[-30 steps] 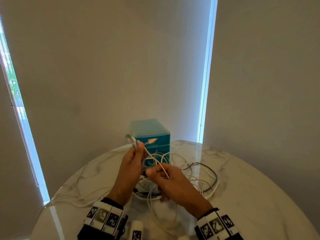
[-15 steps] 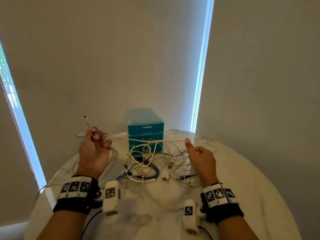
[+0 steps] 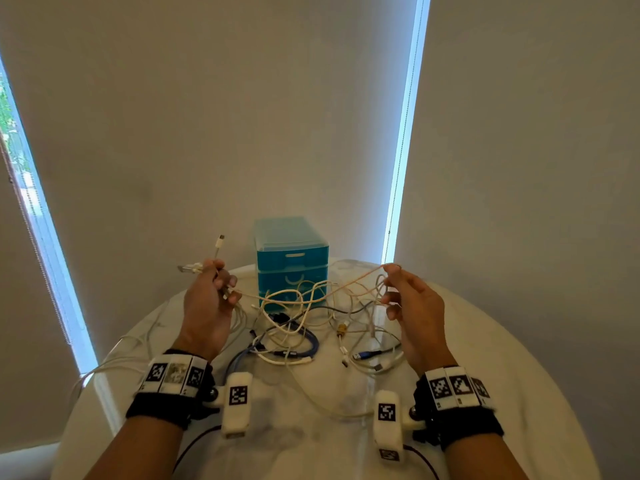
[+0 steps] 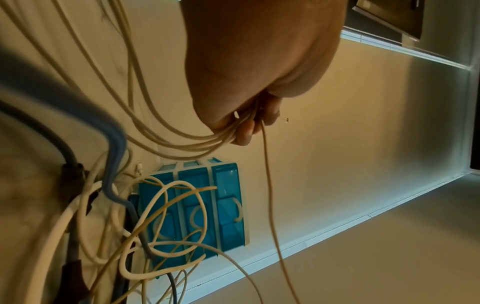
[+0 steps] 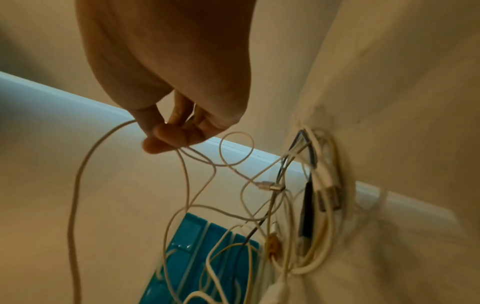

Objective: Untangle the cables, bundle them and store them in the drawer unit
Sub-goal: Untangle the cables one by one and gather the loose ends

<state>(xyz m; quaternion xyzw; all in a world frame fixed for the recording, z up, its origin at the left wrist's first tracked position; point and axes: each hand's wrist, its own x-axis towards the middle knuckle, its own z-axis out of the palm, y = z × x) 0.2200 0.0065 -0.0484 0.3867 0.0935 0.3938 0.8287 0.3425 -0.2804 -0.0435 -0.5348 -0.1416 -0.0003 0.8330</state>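
Note:
A tangle of white, blue and dark cables (image 3: pixel 301 327) lies on the round marble table (image 3: pixel 485 341) in front of the teal drawer unit (image 3: pixel 292 263), whose three drawers are closed. My left hand (image 3: pixel 211 299) is raised left of the unit and grips a bunch of white cable strands (image 4: pixel 207 142), with two plug ends sticking up above its fingers. My right hand (image 3: pixel 408 303) is raised on the right and pinches a thin beige cable (image 3: pixel 346 284) that runs across to the left hand. In the right wrist view the fingers (image 5: pixel 168 137) hold loops of this thin cable (image 5: pixel 78 185).
More white cable strands (image 3: pixel 114 362) trail off the table's left edge. A blue USB plug (image 3: pixel 367 355) and a gold connector (image 3: pixel 342 329) lie in the pile. Roller blinds with bright window gaps stand behind the table. The near part of the tabletop is bare.
My hands have moved apart from the middle, left hand going left and right hand going right. The thin cable now stretches between them above the pile.

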